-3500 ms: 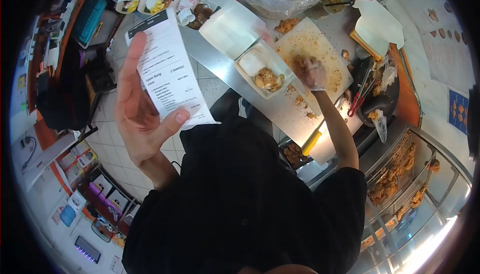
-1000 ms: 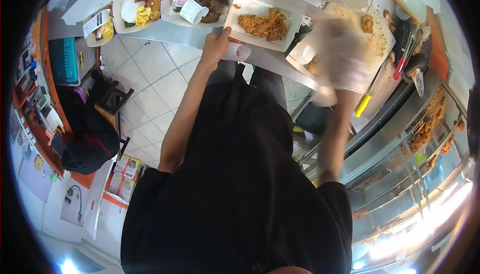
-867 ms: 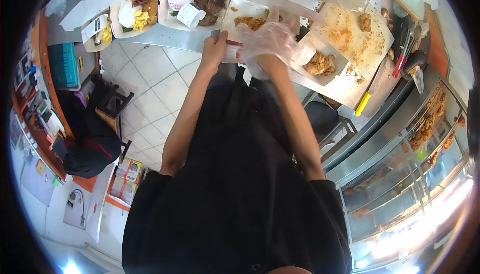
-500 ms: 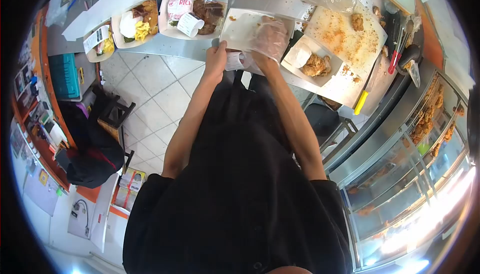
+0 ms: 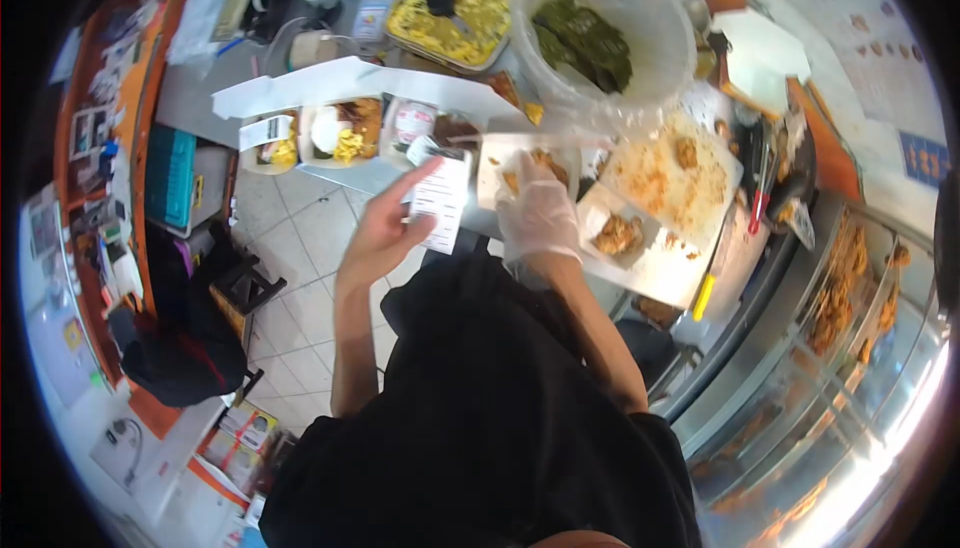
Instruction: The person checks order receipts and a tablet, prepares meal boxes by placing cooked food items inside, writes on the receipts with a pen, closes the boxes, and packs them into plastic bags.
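My left hand has its index finger and thumb on a long printed receipt, which hangs over the table's front edge. In a clear plastic glove, my right hand is over an open white paper box. Its blurred fingers are around a piece of fried chicken inside. To the right, another box holds fried chicken. Left of my hands stand a box with a wrapped rice pack, a box with rice, egg and chicken, and a box with a paper slip.
A tray of scrambled egg and a plastic-lined tub of dark green leaves stand behind. A crumb-covered board, a yellow-handled knife and red-handled tongs lie right. A glass display case holds fried chicken.
My left hand has left the box's edge and is now on the receipt, which hangs flatter. Chicken now shows in the box under my right hand. The view has tilted up, showing the egg tray and tub.
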The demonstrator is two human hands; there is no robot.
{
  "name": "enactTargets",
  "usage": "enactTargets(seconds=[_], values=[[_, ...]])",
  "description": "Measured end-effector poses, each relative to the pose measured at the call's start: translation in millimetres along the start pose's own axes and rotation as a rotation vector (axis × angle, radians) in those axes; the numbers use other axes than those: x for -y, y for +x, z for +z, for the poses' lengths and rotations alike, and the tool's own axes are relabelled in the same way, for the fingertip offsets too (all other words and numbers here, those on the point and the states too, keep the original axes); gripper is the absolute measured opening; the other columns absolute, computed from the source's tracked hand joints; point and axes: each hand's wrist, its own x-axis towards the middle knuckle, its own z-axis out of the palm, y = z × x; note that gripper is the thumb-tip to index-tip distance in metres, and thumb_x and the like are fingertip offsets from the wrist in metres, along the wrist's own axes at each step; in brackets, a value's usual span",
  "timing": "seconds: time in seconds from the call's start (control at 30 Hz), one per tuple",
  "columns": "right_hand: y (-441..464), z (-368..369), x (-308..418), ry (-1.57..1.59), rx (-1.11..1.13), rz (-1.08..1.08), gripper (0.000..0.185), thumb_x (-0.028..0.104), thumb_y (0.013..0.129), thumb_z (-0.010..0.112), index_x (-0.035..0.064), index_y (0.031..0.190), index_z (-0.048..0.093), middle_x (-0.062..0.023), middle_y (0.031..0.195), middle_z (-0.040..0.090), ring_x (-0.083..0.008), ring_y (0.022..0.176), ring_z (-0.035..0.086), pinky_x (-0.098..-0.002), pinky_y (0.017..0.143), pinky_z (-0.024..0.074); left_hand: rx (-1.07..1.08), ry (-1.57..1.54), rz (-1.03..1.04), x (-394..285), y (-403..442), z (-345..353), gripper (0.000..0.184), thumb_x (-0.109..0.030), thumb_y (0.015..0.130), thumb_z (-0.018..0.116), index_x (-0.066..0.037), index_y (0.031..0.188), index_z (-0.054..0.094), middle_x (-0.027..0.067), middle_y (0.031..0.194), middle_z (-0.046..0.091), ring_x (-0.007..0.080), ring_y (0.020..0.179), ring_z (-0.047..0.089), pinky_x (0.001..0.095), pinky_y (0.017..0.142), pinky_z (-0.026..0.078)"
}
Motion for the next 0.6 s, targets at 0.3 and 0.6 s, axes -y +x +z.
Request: enactTargets(seconds=[0.3,0.6], values=[[237.1,19.1,57.9,-0.244,-0.259,-0.622,0.022,0.013,0.088,0.054,0.0059,0.108,0.06,-0.0147,0.098,0.064,-0.0322,0.095,0.059,-0.0394,0.08,0.0487,-0.349,0.106,0.723,-138.5,-27.9,-34.3,0.08,0.018,0.078,0.057,0.007,0.149,0.021,0.0199,0.156,0.024,0.0249,0.132,0.045,0.0315,0.096,0.049],[316.7,68.4,126.1,-0.279,-0.203,-0.118,0.023,0.013,0.093,0.046,0.0028,0.11,0.059,-0.0214,0.098,0.069,-0.0377,0.093,0.068,-0.0484,0.078,0.0536,-0.171,-0.017,0.855,-207.4,-3.7,-150.4,0.084,0.019,0.077,0.058,0.004,0.15,0.018,0.0179,0.158,0.017,0.0269,0.127,0.05,0.0296,0.086,0.058]])
